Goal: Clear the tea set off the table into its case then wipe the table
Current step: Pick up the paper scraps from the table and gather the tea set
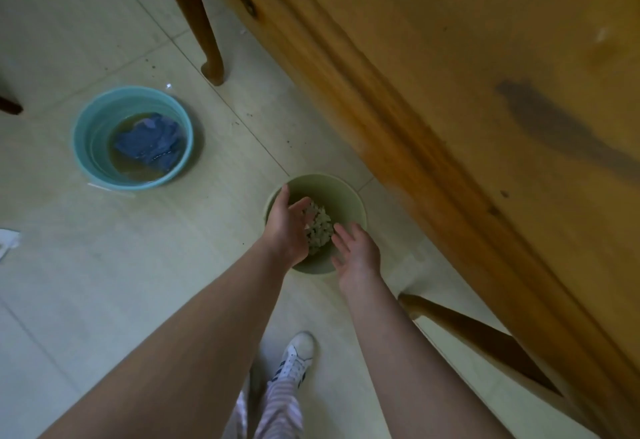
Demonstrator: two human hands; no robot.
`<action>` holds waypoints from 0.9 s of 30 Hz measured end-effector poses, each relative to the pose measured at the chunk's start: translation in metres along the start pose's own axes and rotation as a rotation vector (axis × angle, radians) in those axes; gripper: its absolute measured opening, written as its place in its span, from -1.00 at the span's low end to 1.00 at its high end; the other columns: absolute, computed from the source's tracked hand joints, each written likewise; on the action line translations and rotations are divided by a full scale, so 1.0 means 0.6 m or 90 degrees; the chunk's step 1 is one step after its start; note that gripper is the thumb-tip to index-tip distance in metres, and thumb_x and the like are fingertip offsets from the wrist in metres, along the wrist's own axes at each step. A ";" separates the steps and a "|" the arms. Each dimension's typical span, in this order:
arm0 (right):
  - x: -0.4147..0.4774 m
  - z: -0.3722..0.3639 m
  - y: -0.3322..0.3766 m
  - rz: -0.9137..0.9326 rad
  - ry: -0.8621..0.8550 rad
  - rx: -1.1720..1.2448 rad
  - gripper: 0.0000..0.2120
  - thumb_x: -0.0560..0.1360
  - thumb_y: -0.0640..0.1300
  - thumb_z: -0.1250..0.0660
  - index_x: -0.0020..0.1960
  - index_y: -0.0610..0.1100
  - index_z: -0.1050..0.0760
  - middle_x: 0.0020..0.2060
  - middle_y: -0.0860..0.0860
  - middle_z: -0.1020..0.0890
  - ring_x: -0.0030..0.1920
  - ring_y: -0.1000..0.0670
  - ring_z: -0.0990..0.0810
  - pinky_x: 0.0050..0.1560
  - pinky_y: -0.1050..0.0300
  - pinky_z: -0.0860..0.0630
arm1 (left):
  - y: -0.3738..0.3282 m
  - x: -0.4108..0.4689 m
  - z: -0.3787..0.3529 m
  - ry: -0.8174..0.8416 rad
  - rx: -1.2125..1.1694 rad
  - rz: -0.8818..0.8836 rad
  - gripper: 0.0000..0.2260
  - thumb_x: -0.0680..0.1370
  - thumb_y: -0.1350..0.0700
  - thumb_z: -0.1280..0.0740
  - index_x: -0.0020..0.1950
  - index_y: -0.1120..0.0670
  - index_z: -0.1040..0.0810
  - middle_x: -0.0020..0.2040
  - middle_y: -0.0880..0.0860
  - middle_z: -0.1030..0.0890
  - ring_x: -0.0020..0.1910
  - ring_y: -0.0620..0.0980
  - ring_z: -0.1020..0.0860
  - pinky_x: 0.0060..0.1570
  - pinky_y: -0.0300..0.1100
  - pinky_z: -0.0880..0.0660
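- Scrap (7,241): white paper on the floor tiles, far left of the bin, well apart from it.
- Bucket (83,147): blue, standing on the floor left of the bin and further from us, apart from it; murky water inside.
- Cloth (149,142): blue, crumpled, lying soaked in the bucket's water. No clear long axis, just a wad.
- Left hand (287,227): over the bin's left rim, fingers loose and spread, palm turned toward the right hand, gripping nothing that we can make out.
- Shoe (294,359): white, on the floor on our side of the bin.
- Bits (320,227): pale crumbs between the two hands, over the bin's mouth. We cannot tell whether they are falling or already lying inside.
- Bin (346,192): green, round, on the floor just beside the table edge.
- Right hand (356,251): over the bin's near right rim, fingers straight and apart, holding nothing.
- Table (485,57): wood, right of the bin, its edge running from upper left to lower right. A dark patch (554,127) shows on its top, maybe damp.
- Tea set and case: not in view.
- Our judgement: scraps are being dumped, and wiping comes next. The cloth lies left of both hands and beyond the bin, so the left hand is nearer and could reach it without crossing. The table is on the opposite, right side.
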State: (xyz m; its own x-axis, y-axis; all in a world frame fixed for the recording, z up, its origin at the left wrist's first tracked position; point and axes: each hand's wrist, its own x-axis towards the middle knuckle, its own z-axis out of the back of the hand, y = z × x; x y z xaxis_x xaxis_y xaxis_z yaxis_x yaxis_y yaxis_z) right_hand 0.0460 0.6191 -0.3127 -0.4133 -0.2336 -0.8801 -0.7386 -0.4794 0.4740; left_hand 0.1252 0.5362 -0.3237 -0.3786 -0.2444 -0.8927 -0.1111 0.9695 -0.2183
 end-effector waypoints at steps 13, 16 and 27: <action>-0.040 -0.039 0.023 0.068 0.055 -0.086 -0.72 0.66 -0.25 -0.08 -0.16 -0.08 -0.44 -0.16 -0.09 -0.61 -0.13 -0.03 -0.63 -0.13 0.21 -0.58 | 0.014 -0.021 -0.014 0.051 -0.142 -0.008 -0.42 0.62 -0.26 0.00 0.57 -0.01 -0.10 0.52 0.23 -0.22 0.49 0.18 -0.24 0.45 0.07 -0.16; -0.040 -0.040 0.025 0.104 0.028 -0.119 -0.82 0.64 -0.20 -0.17 -0.05 0.00 -0.48 -0.04 -0.02 -0.55 -0.03 0.04 -0.54 -0.08 0.28 -0.49 | 0.013 -0.026 -0.014 0.071 -0.135 -0.007 -0.42 0.61 -0.28 0.01 0.57 -0.04 -0.12 0.54 0.19 -0.18 0.50 0.23 -0.20 0.47 0.19 -0.09; -0.174 -0.061 0.034 0.239 0.082 -0.256 -0.75 0.63 -0.09 -0.19 0.29 -0.03 -0.46 0.15 0.07 -0.56 0.08 0.12 -0.50 0.11 0.21 -0.42 | -0.006 -0.160 -0.038 0.011 -0.058 -0.072 -0.51 0.61 -0.22 -0.09 0.44 0.01 -0.38 0.36 0.13 -0.48 0.33 0.11 -0.45 0.40 0.10 -0.27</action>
State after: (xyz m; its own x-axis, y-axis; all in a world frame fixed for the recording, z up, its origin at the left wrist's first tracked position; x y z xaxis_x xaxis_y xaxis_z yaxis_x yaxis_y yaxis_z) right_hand 0.0934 0.6028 -0.2121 -0.5221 -0.5394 -0.6606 -0.2810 -0.6225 0.7304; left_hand 0.1410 0.5558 -0.2280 -0.3752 -0.3536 -0.8569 -0.2366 0.9303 -0.2803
